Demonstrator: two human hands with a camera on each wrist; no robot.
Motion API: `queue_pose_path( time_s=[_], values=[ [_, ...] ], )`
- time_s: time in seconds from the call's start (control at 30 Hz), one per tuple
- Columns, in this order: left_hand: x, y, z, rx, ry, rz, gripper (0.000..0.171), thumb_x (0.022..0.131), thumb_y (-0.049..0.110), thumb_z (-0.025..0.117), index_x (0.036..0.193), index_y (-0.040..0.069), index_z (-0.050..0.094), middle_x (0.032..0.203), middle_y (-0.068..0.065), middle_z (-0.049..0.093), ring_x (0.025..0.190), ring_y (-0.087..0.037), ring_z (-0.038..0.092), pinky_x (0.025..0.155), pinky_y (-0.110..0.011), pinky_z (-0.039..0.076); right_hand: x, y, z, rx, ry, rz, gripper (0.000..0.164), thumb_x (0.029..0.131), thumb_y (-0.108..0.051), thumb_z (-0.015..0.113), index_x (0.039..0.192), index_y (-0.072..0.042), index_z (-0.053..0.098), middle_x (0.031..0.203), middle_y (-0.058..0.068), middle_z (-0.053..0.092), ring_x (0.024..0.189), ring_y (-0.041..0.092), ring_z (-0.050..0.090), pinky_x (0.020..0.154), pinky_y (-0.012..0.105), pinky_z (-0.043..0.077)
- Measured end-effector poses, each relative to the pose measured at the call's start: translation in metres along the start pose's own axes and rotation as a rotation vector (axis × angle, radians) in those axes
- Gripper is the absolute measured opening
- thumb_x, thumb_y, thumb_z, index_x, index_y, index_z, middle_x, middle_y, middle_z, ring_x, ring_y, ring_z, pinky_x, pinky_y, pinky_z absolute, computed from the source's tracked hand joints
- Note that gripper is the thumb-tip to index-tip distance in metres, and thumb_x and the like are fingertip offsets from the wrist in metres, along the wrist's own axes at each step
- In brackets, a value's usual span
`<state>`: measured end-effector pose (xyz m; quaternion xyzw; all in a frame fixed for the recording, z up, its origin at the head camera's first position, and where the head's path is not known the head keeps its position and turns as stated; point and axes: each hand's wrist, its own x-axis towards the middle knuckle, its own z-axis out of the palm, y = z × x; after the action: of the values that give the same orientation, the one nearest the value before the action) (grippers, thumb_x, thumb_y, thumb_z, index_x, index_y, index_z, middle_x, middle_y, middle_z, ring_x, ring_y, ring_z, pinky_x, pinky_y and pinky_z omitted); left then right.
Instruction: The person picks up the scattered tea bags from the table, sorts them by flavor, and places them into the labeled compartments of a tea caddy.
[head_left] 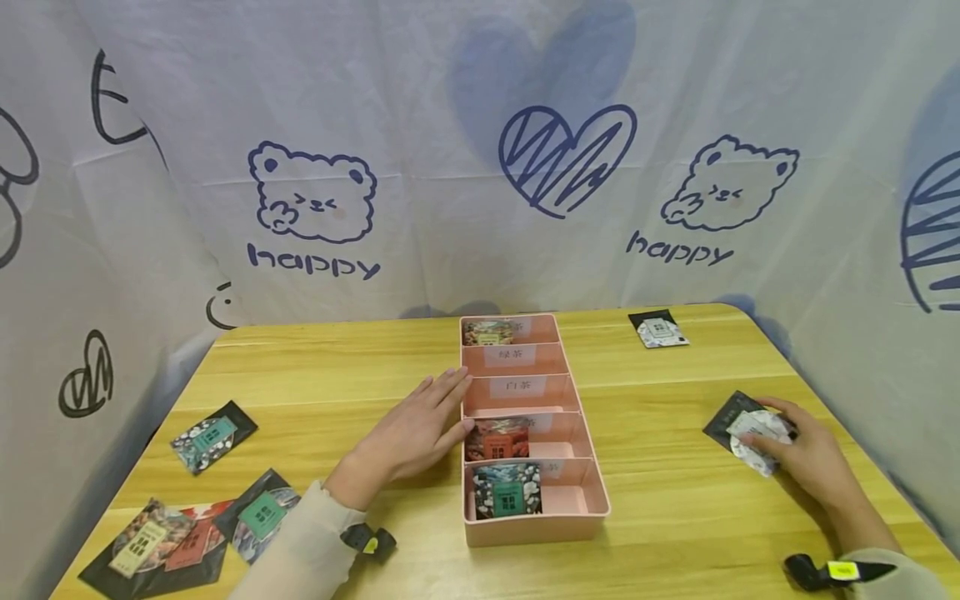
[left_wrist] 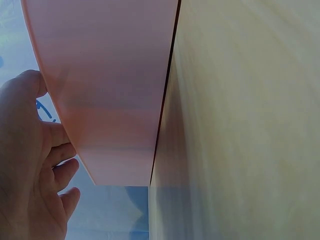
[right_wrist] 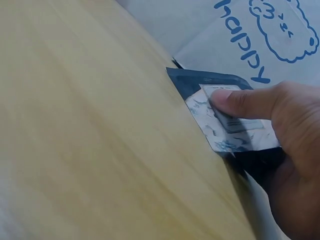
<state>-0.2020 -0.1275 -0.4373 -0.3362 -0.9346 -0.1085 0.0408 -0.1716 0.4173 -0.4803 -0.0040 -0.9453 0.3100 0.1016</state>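
Note:
My right hand (head_left: 806, 450) pinches a black and white tea sachet (head_left: 757, 442) at the table's right side. In the right wrist view the thumb lies across the sachet's pale label (right_wrist: 240, 112); the fingers beneath are partly hidden. My left hand (head_left: 408, 433) rests its fingertips against the left rim of a long pink divided box (head_left: 536, 531), fingers mostly straight. The left wrist view shows that hand (left_wrist: 30, 150) along the edge of the box wall (left_wrist: 105, 90). A green-labelled sachet (head_left: 507, 492) stands in the nearest compartment, a red one (head_left: 497, 440) behind it, and a yellow-labelled one (head_left: 487, 333) in the farthest.
Another black and white sachet (head_left: 658, 328) lies at the back right. On the left lie a green-labelled sachet (head_left: 213, 437) and a cluster with yellow (head_left: 142, 546), red (head_left: 195, 542) and green (head_left: 261, 515) labels. A printed white curtain (head_left: 435, 233) hangs behind the wooden table (head_left: 315, 367).

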Motion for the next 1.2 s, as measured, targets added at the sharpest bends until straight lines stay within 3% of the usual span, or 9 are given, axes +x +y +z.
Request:
queue_pose_path(
  time_s=[0.17,0.33,0.47,0.57,0.67,0.8,0.97,1.07,1.2],
  values=[
    [0.0,0.0,0.0,0.0,-0.002,-0.003,0.068,0.105,0.049,0.029,0.155,0.005,0.022,0.162,-0.009,0.018,0.148,-0.025,0.016,0.12,-0.038,0.011,-0.002,-0.006,0.001,0.058,-0.006,0.015,0.068,0.089,-0.031,0.074,0.144,-0.004,0.045,0.118,0.023,0.055,0.082,0.018,0.051,0.062,0.022,0.04],
    [0.0,0.0,0.0,-0.002,0.001,-0.006,0.068,0.105,0.05,0.029,0.155,0.004,0.023,0.161,-0.01,0.019,0.147,-0.027,0.018,0.12,-0.039,0.011,-0.002,-0.013,0.0,0.115,-0.018,0.006,0.067,0.091,-0.023,0.072,0.146,-0.003,0.041,0.108,0.017,0.055,0.076,0.009,0.052,0.059,0.022,0.044],
    [0.0,0.0,-0.001,-0.004,0.005,0.001,0.068,0.105,0.049,0.03,0.155,0.004,0.022,0.161,-0.011,0.019,0.147,-0.028,0.018,0.12,-0.041,0.013,-0.001,-0.02,-0.002,0.174,-0.029,0.023,0.064,0.093,-0.022,0.07,0.146,-0.004,0.039,0.084,0.009,0.049,0.063,0.008,0.044,0.049,0.025,0.041],
    [0.0,0.0,-0.002,-0.008,0.013,0.009,0.067,0.105,0.048,0.031,0.155,0.003,0.023,0.161,-0.012,0.021,0.147,-0.029,0.02,0.12,-0.042,0.015,0.0,-0.027,0.0,0.322,-0.047,0.054,0.053,0.093,-0.019,0.069,0.14,-0.013,0.045,0.08,-0.005,0.056,0.064,0.005,0.051,0.049,0.025,0.048],
    [0.0,0.0,-0.002,-0.009,0.011,0.008,0.067,0.105,0.047,0.031,0.155,0.003,0.023,0.161,-0.011,0.02,0.147,-0.029,0.02,0.12,-0.042,0.015,0.0,-0.035,0.003,0.463,-0.039,0.066,0.042,0.092,-0.013,0.07,0.128,-0.014,0.048,0.089,-0.017,0.066,0.077,0.002,0.064,0.059,0.024,0.057],
    [0.0,-0.001,-0.001,-0.007,0.009,0.014,0.067,0.105,0.047,0.03,0.155,0.003,0.022,0.161,-0.011,0.019,0.147,-0.029,0.02,0.12,-0.042,0.014,0.002,-0.045,0.008,0.407,0.014,0.01,0.043,0.091,-0.013,0.071,0.125,-0.001,0.048,0.093,-0.023,0.065,0.079,-0.004,0.064,0.059,0.02,0.056],
    [0.001,-0.001,0.001,-0.005,0.007,0.013,0.067,0.105,0.048,0.029,0.155,0.004,0.022,0.161,-0.011,0.019,0.147,-0.027,0.018,0.12,-0.042,0.015,0.006,-0.057,0.011,0.299,0.053,-0.052,0.047,0.093,-0.017,0.07,0.128,0.005,0.049,0.094,-0.015,0.07,0.075,-0.005,0.063,0.056,0.019,0.054],
    [0.001,-0.002,0.001,-0.005,0.004,0.009,0.068,0.105,0.049,0.028,0.156,0.005,0.021,0.161,-0.011,0.019,0.148,-0.025,0.016,0.12,-0.042,0.014,0.008,-0.067,0.012,0.235,0.053,-0.094,0.044,0.094,-0.019,0.069,0.128,0.003,0.053,0.098,0.005,0.074,0.076,-0.007,0.061,0.056,0.019,0.053],
    [0.001,-0.001,0.001,-0.001,0.003,0.009,0.068,0.105,0.05,0.026,0.156,0.004,0.021,0.161,-0.011,0.018,0.147,-0.027,0.017,0.12,-0.041,0.013,0.011,-0.083,0.013,0.157,0.043,-0.153,0.043,0.096,-0.021,0.066,0.13,0.002,0.056,0.109,0.024,0.068,0.082,-0.012,0.054,0.063,0.013,0.048]
  ],
)
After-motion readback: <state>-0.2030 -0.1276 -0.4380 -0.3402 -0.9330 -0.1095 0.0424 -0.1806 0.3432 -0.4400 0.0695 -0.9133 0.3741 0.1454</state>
